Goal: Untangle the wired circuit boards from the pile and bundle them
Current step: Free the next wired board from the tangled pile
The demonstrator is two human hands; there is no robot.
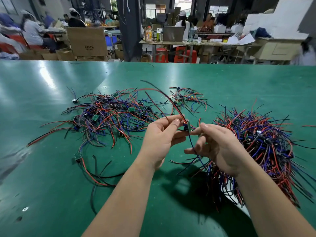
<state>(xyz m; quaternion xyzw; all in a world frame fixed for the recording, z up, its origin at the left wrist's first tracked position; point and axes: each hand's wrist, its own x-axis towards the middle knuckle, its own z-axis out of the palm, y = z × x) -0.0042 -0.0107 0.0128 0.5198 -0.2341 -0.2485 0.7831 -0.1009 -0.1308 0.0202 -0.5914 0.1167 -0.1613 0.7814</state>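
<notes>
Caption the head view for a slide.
Left hand and right hand hold one wired circuit board over the green table, between a tangled pile and a bundle.

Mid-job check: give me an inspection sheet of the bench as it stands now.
Surface: green table, glossy, glare at left.
Job's things: held board lifted between both hands; tangled pile at left; small cluster behind; dense heap at right.
Clutter: stray board with wires, near front left.
Grips: left hand pinches the held board's red-black pair; right hand pinches at the board.
Cables: red-black pair arcs upward; blue wire hangs down.
Surroundings: cardboard box, red stools, people at benches.
</notes>
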